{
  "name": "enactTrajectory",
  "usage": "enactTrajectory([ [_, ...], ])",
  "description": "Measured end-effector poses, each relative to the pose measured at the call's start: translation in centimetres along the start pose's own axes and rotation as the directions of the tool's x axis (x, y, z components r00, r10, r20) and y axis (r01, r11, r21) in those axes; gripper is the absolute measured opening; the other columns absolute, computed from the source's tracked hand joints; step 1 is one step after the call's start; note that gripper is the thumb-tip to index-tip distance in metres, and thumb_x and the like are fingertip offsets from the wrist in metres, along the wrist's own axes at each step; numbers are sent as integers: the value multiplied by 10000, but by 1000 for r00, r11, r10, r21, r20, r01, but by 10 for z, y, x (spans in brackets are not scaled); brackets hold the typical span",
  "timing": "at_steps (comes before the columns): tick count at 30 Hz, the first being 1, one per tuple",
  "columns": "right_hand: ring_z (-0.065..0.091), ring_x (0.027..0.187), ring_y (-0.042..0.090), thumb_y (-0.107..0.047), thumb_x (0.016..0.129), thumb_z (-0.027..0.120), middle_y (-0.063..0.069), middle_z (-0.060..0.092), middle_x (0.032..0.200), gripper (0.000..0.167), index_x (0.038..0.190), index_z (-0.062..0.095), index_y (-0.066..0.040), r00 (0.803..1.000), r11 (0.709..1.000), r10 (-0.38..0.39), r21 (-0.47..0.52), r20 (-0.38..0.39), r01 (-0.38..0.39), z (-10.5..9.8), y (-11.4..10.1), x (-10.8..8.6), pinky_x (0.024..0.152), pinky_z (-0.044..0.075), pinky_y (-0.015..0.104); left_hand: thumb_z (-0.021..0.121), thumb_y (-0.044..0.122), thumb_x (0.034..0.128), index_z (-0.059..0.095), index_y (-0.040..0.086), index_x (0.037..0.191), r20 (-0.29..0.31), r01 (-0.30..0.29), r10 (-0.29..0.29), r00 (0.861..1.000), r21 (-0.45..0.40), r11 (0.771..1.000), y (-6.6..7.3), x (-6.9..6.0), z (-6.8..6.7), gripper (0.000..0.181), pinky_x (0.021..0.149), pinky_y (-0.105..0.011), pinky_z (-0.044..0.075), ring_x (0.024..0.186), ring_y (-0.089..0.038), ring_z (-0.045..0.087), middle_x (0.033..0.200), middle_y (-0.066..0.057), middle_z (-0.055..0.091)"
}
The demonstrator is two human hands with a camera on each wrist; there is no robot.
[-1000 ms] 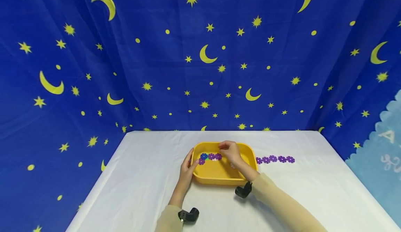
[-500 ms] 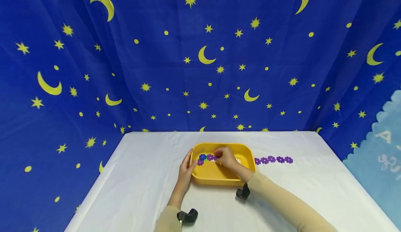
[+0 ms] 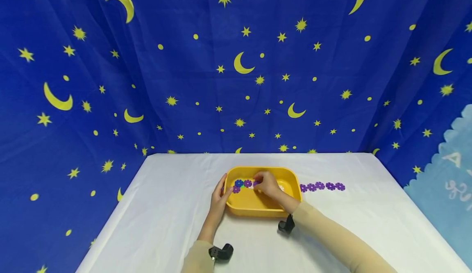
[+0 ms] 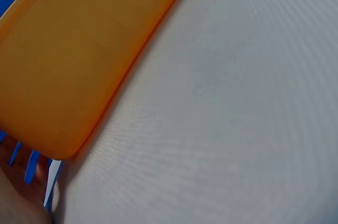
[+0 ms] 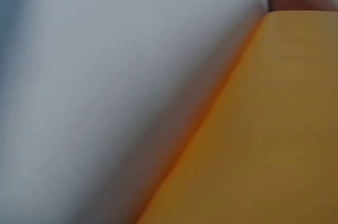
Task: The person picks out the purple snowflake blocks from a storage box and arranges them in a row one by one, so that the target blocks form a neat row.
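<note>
A yellow plastic tub (image 3: 254, 212) stands on the table. My left hand (image 3: 218, 197) grips its left wall, thumb over the rim and fingers outside. Inside, near that thumb, are a purple flower-shaped disc (image 3: 236, 189) and a blue one (image 3: 239, 183); another purple disc (image 3: 248, 183) is to their right. My right hand (image 3: 268, 185) reaches into the tub, thumb and fingers pinching at a purple flower-shaped disc (image 3: 256, 183) that they partly cover. A whitish piece (image 3: 281, 187) shows behind the right hand. Both wrist views catch mainly the tub's outer wall (image 4: 68, 60), not the fingertips' work.
Outside the tub, a row of several purple flower-shaped discs (image 3: 320, 186) lies to the right on the white tablecloth (image 3: 177, 207). A blue star-and-moon curtain (image 3: 206, 84) hangs behind the table and at its sides.
My right hand has come down and slightly left inside the tub, onto the purple disc. The left hand keeps its hold on the tub, which stays in place.
</note>
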State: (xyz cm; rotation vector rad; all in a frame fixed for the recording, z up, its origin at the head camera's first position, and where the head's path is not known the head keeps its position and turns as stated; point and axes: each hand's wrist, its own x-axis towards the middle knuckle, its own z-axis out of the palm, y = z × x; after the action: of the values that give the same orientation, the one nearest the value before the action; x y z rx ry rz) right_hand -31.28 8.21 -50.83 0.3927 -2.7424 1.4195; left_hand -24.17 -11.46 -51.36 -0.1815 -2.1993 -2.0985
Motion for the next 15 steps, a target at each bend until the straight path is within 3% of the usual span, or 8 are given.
enactTrajectory([
  [7,641,754,196,84,709,743,221,704,880,250,952,686,101,997,989,64,133,-32,-59,-15,-3,-3,713,600,309,519,163,970,302,44,1485,9,-13,13,1000,-4,1000,-1,1,1,571,1206,-441,213,1457,-310,243,1554,-146,299],
  [15,697,831,258,39,756,736,219,718,927,226,973,687,78,995,990,-12,138,-100,26,-49,-1,-15,762,601,297,543,216,962,308,39,1482,2,-18,18,1000,6,1000,-1,0,0,597,1197,-457,231,1445,-318,269,1551,-147,306],
])
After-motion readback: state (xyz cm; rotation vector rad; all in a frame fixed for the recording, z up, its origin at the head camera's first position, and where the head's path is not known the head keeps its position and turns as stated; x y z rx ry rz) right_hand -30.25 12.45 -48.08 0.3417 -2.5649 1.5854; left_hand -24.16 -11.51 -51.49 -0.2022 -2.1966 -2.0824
